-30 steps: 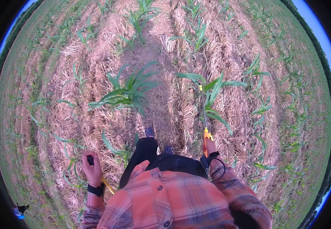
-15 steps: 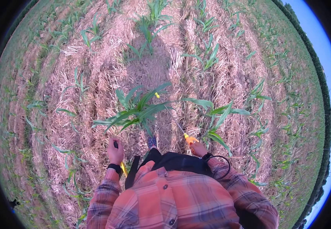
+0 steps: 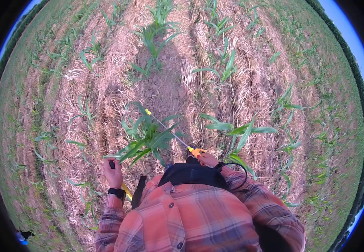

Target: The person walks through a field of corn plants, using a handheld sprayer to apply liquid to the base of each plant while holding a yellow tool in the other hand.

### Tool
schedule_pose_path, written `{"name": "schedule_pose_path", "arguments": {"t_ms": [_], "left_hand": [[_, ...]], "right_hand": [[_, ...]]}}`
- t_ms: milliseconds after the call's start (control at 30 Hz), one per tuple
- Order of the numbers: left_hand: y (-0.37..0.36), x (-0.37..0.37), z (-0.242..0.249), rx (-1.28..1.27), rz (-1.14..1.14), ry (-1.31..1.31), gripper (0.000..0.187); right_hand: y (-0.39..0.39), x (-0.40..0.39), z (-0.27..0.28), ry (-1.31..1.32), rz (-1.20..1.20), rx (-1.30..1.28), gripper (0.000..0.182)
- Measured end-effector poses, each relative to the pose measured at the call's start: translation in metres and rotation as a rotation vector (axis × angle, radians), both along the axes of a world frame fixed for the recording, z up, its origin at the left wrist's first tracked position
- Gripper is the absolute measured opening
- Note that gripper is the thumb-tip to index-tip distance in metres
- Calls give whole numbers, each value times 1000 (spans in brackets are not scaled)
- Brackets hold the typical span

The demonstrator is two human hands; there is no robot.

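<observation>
My right hand (image 3: 208, 159) is closed around the orange-yellow handle of a spray wand (image 3: 196, 152). Its thin metal shaft slants up and left, ending in a yellow nozzle (image 3: 148, 112) above the leaves of a young corn plant (image 3: 150, 140). A black hose (image 3: 245, 172) curves past my right wrist. At the left, my left hand (image 3: 113, 176) grips the black end of a yellow lever (image 3: 127, 192), whose lower part is hidden beside my body. A corn leaf tip reaches close to the fingers of my left hand.
Another corn plant (image 3: 241, 132) stands to the right, with more corn (image 3: 154, 40) in rows ahead. Dry straw (image 3: 119, 71) covers the soil between rows. A black bag-like item (image 3: 194, 174) hangs at my waist. Trees and sky edge the field.
The wand's nozzle has swung left across the corn plant, and my right hand has shifted left. My left hand has moved left and slightly down, still gripping the lever.
</observation>
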State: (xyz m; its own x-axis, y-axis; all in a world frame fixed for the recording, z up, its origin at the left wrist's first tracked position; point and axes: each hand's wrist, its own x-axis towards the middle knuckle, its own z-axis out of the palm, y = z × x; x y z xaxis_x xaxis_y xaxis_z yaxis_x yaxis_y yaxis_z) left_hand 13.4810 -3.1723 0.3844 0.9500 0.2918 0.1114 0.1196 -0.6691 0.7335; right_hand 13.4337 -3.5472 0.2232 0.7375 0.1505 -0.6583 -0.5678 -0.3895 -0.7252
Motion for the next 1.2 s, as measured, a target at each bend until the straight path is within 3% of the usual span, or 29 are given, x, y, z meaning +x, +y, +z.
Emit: {"name": "schedule_pose_path", "arguments": {"t_ms": [133, 333, 367, 400, 500, 567, 667, 733, 800, 867, 933, 967, 1033, 1067, 1133, 1167, 1200], "left_hand": [[-40, 53, -23, -17, -55, -38, 6], [-91, 104, -39, 32, -153, 37, 8], [-96, 110, -36, -13, -147, 48, 9], [-99, 114, -34, -11, -141, 50, 9], [-99, 119, -9, -106, -145, 21, 7], [-104, 117, 44, -123, -149, -39, 7], [-96, 118, 81, -165, -88, 3, 7], [-94, 140, 74, -234, -21, 85, 7], [-101, 176, 33, -45, -109, -69, 7], [-103, 211, -11, -77, -161, 25, 7], [-109, 237, -23, -57, -173, 82, 7], [-101, 247, -40, -144, -158, 47, 7], [-90, 263, -46, -147, -131, 65, 7], [-87, 270, -46, -145, -109, 86, 7], [-85, 283, -46, -167, -106, 86, 7], [-84, 290, -48, -124, -109, 81, 7], [-83, 296, -49, -79, -112, 75, 7]], "right_hand": [[-42, 21, 1, 47, -98, -158, 36], [-117, 14, -25, 241, -685, 83, 32], [-123, 18, -5, 196, -770, 98, 30], [-134, 15, -20, 159, -828, 68, 29], [-167, 15, -27, 116, -846, 148, 31], [-181, 20, -28, 119, -1002, 305, 32], [-187, 38, -17, 229, -1179, 142, 32], [-182, 57, -11, 190, -1129, 73, 31], [-174, 74, -10, 252, -1171, 114, 30], [-165, 97, -20, 300, -1094, 20, 32], [-163, 118, -39, 282, -829, -68, 33], [-159, 134, -31, 276, -822, -76, 33], [-142, 162, -14, 56, -367, -240, 35], [-135, 175, -10, 57, -364, -244, 35], [-123, 201, -4, -115, -44, -356, 36], [-101, 225, 29, 119, -206, -348, 36], [-93, 241, 35, 120, -202, -350, 36]]}}
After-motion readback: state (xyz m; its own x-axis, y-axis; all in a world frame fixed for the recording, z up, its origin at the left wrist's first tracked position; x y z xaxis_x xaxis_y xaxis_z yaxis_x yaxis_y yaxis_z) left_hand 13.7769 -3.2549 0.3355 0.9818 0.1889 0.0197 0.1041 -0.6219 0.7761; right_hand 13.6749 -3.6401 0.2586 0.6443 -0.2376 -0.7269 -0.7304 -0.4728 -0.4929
